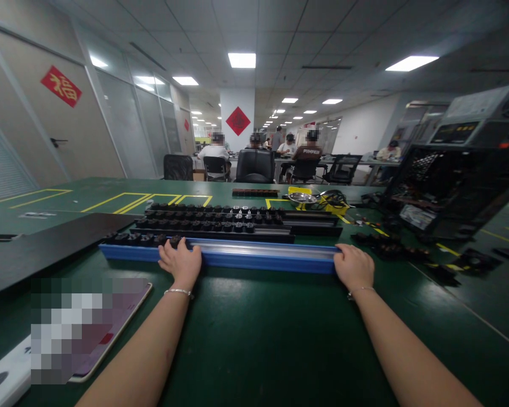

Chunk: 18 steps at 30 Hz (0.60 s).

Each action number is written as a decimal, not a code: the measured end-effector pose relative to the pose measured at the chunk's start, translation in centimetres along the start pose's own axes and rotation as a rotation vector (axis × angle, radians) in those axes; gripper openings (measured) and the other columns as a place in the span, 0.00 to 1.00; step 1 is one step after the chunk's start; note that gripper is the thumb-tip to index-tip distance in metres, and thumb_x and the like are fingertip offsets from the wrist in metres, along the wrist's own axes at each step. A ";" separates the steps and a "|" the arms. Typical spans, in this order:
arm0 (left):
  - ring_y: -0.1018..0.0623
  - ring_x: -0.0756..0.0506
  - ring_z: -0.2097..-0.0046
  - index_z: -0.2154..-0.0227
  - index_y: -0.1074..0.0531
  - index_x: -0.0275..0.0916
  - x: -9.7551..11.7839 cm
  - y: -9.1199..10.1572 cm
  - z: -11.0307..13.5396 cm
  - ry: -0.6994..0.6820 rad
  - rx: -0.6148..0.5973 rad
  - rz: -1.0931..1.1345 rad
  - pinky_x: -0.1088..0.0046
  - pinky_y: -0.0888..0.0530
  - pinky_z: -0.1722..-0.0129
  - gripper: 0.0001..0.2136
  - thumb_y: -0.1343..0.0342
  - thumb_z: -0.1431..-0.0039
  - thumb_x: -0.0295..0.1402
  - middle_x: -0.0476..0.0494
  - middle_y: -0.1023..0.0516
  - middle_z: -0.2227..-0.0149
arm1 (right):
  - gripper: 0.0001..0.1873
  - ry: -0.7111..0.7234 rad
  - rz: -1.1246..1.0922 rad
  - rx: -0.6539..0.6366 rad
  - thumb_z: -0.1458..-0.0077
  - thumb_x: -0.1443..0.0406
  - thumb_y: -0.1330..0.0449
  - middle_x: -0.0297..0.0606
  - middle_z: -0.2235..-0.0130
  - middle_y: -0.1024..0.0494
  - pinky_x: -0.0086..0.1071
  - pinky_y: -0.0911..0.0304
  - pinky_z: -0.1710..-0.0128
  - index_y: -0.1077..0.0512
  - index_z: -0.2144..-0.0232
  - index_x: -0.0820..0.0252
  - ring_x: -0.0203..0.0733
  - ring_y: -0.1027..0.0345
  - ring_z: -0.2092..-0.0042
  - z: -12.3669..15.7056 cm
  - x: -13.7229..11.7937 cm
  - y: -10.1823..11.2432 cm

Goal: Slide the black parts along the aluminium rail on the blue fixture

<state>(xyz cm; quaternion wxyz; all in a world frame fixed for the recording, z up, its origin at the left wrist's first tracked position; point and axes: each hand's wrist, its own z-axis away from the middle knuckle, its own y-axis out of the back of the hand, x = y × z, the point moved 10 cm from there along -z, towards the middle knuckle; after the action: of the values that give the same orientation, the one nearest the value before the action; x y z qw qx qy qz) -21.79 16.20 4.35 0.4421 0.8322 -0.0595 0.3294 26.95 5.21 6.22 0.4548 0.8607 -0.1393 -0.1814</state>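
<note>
A long blue rail with a silvery top (254, 254) lies across the green table in front of me, with several small black parts seated at its left end (139, 238). My left hand (180, 261) curls over the rail left of its middle, fingers wrapped on its top edge. My right hand (353, 265) grips the rail's right end. Behind it lie more black rails (237, 220) filled with several black knob-like parts.
A tablet (110, 322) and a white device (0, 381) lie at the near left, a dark flat panel (46, 243) at the left. Loose black parts (390, 246), a metal bowl (302, 197) and an open computer case (449, 186) stand at the right. People sit at desks far behind.
</note>
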 end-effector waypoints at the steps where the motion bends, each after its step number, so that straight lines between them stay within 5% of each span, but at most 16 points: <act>1: 0.50 0.32 0.36 0.49 0.32 0.37 0.1 0.0 0.0 -0.008 0.004 -0.002 0.45 0.47 0.42 0.23 0.54 0.47 0.40 0.30 0.45 0.39 | 0.23 0.001 -0.001 0.000 0.47 0.65 0.58 0.43 0.53 0.26 0.41 0.47 0.49 0.27 0.56 0.62 0.48 0.37 0.48 0.0 0.0 0.0; 18: 0.46 0.33 0.37 0.51 0.30 0.38 0.1 0.1 0.0 -0.017 0.059 0.016 0.51 0.45 0.42 0.21 0.51 0.47 0.38 0.33 0.42 0.40 | 0.21 0.005 -0.031 0.054 0.48 0.66 0.55 0.42 0.54 0.25 0.39 0.45 0.50 0.26 0.58 0.62 0.46 0.36 0.50 0.1 0.1 0.1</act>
<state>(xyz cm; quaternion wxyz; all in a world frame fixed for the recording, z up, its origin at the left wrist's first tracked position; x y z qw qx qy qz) -21.76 16.14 4.43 0.4143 0.8472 -0.0601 0.3272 26.97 5.05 6.29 0.4288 0.8752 -0.1299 -0.1823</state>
